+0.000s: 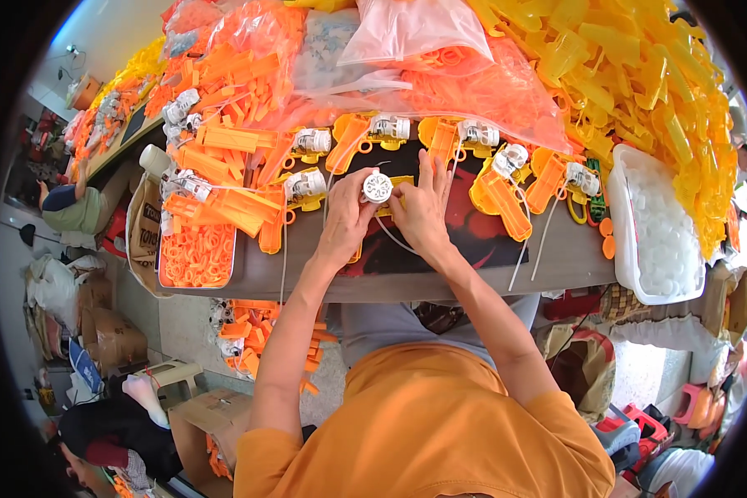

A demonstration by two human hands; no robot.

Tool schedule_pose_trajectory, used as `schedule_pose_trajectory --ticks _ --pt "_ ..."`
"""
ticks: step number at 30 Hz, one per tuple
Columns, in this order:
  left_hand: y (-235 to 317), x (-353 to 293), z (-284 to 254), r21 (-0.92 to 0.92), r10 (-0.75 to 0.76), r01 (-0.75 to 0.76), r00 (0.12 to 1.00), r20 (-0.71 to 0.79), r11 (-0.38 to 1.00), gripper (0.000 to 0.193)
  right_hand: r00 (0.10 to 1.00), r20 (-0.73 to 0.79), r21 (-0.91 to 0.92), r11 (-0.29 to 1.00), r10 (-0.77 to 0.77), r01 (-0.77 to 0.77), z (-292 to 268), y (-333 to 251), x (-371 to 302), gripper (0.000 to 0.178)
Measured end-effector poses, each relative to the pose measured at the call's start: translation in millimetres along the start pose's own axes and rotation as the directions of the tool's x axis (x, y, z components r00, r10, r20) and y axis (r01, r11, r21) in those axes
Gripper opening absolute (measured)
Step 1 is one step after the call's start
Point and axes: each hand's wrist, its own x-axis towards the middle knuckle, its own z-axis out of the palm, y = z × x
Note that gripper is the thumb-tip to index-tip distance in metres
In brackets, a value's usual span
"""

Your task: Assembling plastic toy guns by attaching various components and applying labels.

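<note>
My left hand (346, 214) is closed around a half-built plastic toy at the table's front middle. Its round white slotted end (378, 188) faces up, and a yellow shell (401, 182) shows beyond it. At the right side of this toy, my right hand (424, 213) pinches the yellow shell near the thumb, while other fingers stretch upward. A thin whitish tube (397, 236) curves out below the hands. Similar toys with white mechanisms, yellow shells and orange handles lie around, one (504, 189) to the right and another (305, 187) to the left.
Orange parts (224, 108) and bagged pieces crowd the table's back, with yellow shells (614, 75) heaped at right. A white bin (660, 224) holds whitish pieces; a tray (197, 257) holds orange rings. Another person (79, 203) is at far left. Boxes (212, 423) stand below.
</note>
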Motion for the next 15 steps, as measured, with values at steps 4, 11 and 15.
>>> schedule_pose_trajectory --ticks 4,11,15 --pt "4 1 -2 0.052 0.04 -0.038 0.999 -0.037 0.998 0.051 0.997 0.063 0.195 0.979 0.048 -0.06 -7 3 2 0.008" --pt "10 4 -6 0.042 0.071 -0.069 0.996 -0.06 0.997 0.049 0.959 0.285 0.113 0.993 -0.006 -0.027 -21 3 2 0.025" --pt "10 9 -5 0.037 0.036 -0.035 0.999 -0.011 0.999 0.046 0.944 0.331 0.074 0.997 -0.001 -0.025 -20 8 6 0.025"
